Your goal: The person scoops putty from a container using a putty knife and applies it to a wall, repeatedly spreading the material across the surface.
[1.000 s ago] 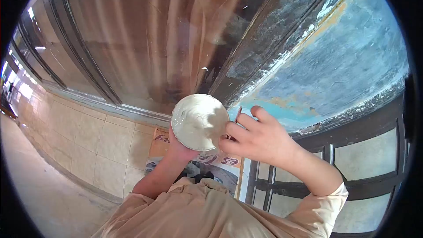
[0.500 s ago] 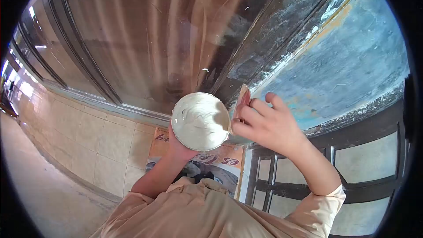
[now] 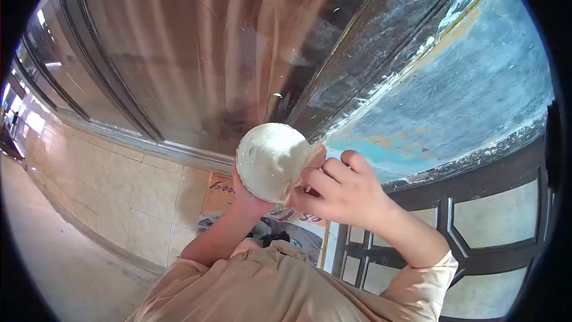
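My left hand (image 3: pixel 251 204) is wrapped round the lower left side of a round tub (image 3: pixel 262 170), which holds white putty-like paste and tilts so that its open top faces me. Between the fingers of my right hand (image 3: pixel 348 194) is a thin, flat scraper (image 3: pixel 315 156), reddish-brown and pale. Its edge lies against the right rim of the tub. My right fingers hide part of the scraper, and its far edge is hard to separate from the rim.
Ahead stands a dark-framed glass pane (image 3: pixel 196 71) with brown curtain folds. White smears run beside the blue-grey wall (image 3: pixel 465 89) on the right. A dark panelled door (image 3: pixel 465 256) is at the lower right. A printed banner (image 3: pixel 217 200) lies on the tiled floor (image 3: pixel 143 203).
My right hand has moved left and down, bringing the scraper from beside the tub onto its right rim. The tub has shifted slightly right, and its paste surface looks smoother.
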Available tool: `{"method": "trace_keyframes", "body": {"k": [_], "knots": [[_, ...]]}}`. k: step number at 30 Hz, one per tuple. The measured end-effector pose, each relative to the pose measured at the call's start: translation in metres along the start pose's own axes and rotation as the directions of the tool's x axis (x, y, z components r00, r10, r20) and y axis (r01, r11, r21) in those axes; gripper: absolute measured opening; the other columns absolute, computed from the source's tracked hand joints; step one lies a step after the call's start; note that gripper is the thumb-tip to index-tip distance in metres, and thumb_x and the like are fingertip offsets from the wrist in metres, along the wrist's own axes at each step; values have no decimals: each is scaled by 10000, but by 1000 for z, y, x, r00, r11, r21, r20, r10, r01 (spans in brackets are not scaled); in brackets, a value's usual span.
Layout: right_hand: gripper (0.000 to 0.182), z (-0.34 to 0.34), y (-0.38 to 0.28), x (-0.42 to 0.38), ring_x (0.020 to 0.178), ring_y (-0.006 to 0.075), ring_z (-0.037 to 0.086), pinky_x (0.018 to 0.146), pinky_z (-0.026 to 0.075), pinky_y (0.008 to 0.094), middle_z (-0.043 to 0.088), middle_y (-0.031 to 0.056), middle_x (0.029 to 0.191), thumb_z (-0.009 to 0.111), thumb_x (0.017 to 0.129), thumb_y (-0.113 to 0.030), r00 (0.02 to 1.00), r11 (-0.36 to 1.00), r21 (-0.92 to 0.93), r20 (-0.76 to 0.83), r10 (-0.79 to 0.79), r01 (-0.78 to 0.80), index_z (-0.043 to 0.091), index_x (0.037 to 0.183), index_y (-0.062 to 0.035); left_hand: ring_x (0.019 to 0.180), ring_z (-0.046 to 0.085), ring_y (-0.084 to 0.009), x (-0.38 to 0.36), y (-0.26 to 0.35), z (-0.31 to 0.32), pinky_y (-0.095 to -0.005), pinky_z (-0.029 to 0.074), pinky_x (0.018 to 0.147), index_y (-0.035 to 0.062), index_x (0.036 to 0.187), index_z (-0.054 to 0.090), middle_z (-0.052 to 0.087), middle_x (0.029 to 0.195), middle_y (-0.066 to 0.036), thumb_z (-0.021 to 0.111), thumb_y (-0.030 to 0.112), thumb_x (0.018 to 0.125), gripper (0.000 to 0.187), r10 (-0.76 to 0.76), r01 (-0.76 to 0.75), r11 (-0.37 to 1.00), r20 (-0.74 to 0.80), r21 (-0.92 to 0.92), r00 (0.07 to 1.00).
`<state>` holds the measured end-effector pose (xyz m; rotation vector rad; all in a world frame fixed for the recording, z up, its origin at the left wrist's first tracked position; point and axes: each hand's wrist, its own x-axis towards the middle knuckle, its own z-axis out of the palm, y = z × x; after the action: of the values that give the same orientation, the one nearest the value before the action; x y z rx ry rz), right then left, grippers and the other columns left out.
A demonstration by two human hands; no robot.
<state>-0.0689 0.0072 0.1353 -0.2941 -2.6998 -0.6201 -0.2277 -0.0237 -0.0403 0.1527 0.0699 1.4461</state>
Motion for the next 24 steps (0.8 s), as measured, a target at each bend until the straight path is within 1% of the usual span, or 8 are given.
{"method": "trace_keyframes", "body": {"k": [2, 3, 5, 8, 15, 19, 21, 24], "knots": [[190, 6, -5, 2, 755, 114, 487, 692, 335, 324, 483, -78, 808, 724, 683, -263, 995, 996, -23, 38, 87, -87, 647, 848, -316, 1376, 442, -317, -9, 3, 23, -536, 386, 1116, 200, 1509, 371, 425, 1518, -76, 291, 726, 924, 791, 152, -241, 792, 200, 561, 968], [118, 14, -5, 6, 710, 121, 454, 623, 313, 307, 389, -44, 767, 662, 697, -256, 992, 994, -27, -79, 101, -104, 566, 765, -261, 1376, 442, -317, -7, -1, 16, -536, 386, 1116, 200, 1509, 371, 425, 1518, -76, 291, 726, 924, 791, 150, -239, 792, 200, 561, 968], [115, 15, -5, 10, 713, 121, 461, 627, 314, 312, 400, -44, 772, 657, 705, -253, 989, 988, -56, -47, 138, -141, 570, 779, -260, 1377, 439, -320, -2, -10, -5, -533, 382, 1121, 201, 1511, 368, 426, 1515, -81, 292, 737, 918, 803, -76, 109, 980, 190, -168, 979], [131, 8, 8, 24, 706, 123, 481, 645, 318, 332, 428, -41, 759, 643, 724, -232, 967, 960, -122, -40, 251, -254, 577, 836, -249, 1379, 435, -325, 2, -6, 13, -550, 376, 1119, 210, 1512, 368, 422, 1516, -86, 287, 741, 917, 802, -58, 58, 998, -97, 2, 994], [147, -10, 20, 21, 696, 162, 585, 695, 358, 348, 527, -7, 741, 662, 759, -179, 928, 969, -58, 282, 245, -239, 581, 881, -166, 1395, 414, -308, -4, 3, 6, -541, 374, 1124, 208, 1531, 323, 389, 1536, -84, 275, 720, 935, 787, -25, 19, 990, 42, 137, 999], [175, -14, 26, 17, 717, 172, 595, 719, 355, 361, 534, -4, 753, 702, 769, -200, 912, 950, -14, 277, 302, -310, 590, 899, -170, 1398, 410, -313, -5, 3, 9, -556, 367, 1126, 213, 1537, 315, 376, 1546, -80, 267, 711, 943, 776, -28, 32, 990, -34, 135, 999], [216, -15, 32, 7, 737, 182, 601, 737, 343, 376, 555, -9, 779, 750, 763, -234, 891, 910, 43, 225, 394, -413, 607, 914, -179, 1400, 409, -317, -11, 7, 15, -555, 360, 1132, 210, 1540, 314, 387, 1543, -78, 262, 716, 942, 785, 113, -268, 779, 293, 567, 949], [258, -5, 34, -16, 756, 184, 601, 747, 331, 381, 589, -27, 838, 789, 737, -260, 860, 861, 85, 156, 486, -502, 618, 918, -194, 1400, 410, -319, -8, 4, 3, -555, 360, 1133, 209, 1541, 316, 394, 1541, -77, 262, 724, 938, 795, -65, 71, 974, -35, 214, 997]]}}
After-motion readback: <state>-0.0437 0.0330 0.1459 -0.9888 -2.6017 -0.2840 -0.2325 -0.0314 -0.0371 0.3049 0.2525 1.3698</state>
